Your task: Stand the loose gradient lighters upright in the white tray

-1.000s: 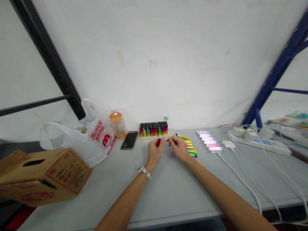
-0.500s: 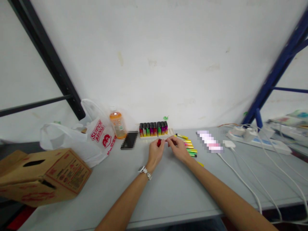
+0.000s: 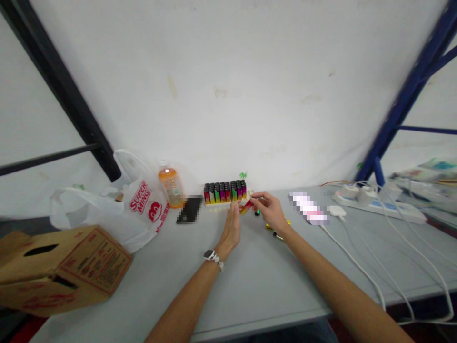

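Observation:
My left hand (image 3: 231,227) is held edge-on with its fingers stretched out straight, just in front of the lighter tray. Between the two hands a red-and-yellow lighter (image 3: 246,206) lies at a slant, its upper end pinched by the fingers of my right hand (image 3: 270,211). Whether the left fingertips touch its lower end I cannot tell. Behind the hands, several colourful lighters (image 3: 224,192) with black tops stand upright in rows in a white tray (image 3: 217,206). Beneath and beside my right hand lie loose lighters, among them a yellow one (image 3: 288,222), partly hidden.
On the left are a cardboard box (image 3: 71,267), a white plastic bag (image 3: 134,209), an orange bottle (image 3: 172,186) and a black flat object (image 3: 189,209). To the right lie a blurred-out phone (image 3: 309,208), a white charger (image 3: 336,211), cables and a power strip (image 3: 389,207).
My left fingers, earlier curled around a red lighter, are now straight. My right hand has shifted and now pinches a red-and-yellow lighter. The loose lighters beside it look rearranged. The view shifted slightly.

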Demonstrator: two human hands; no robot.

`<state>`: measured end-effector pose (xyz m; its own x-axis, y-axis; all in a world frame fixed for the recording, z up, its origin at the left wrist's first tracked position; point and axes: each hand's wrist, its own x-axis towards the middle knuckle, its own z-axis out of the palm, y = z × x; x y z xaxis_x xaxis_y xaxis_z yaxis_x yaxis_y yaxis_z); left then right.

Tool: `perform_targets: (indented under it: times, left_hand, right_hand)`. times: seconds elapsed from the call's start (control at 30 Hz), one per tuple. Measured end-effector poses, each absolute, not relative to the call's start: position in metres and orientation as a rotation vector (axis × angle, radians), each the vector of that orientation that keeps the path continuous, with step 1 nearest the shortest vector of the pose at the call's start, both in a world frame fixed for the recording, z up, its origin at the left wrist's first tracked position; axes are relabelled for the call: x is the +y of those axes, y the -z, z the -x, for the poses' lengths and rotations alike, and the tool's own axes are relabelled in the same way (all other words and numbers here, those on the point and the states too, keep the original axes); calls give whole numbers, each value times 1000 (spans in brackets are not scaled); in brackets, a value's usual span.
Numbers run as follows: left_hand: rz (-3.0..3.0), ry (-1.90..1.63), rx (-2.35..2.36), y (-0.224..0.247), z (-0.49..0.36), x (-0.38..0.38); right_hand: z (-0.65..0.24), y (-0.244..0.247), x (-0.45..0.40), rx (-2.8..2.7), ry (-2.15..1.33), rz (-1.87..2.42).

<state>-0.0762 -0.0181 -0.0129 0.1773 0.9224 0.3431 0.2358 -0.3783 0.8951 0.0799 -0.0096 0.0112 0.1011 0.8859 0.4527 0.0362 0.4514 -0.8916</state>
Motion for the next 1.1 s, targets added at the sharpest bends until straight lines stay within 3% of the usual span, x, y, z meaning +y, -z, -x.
perform_targets:
  times: [0.23, 0.33, 0.63, 1.1]
  left_hand:
    - [-2465, -553, 1110, 14, 72, -24]
    - [-2622, -418, 1143, 14, 69, -25]
    - [-2855, -569, 1233, 4, 76, -25]
    - [-2623, -678, 1468, 7, 87, -7]
  right_hand:
    - [-126, -17, 6, -1149, -534, 1033]
    - [-124, -11, 7, -1200, -521, 1062]
    - [-101, -1, 28, -1539, -345, 1043]
    - [-100, -24, 91, -2075, -140, 1046]
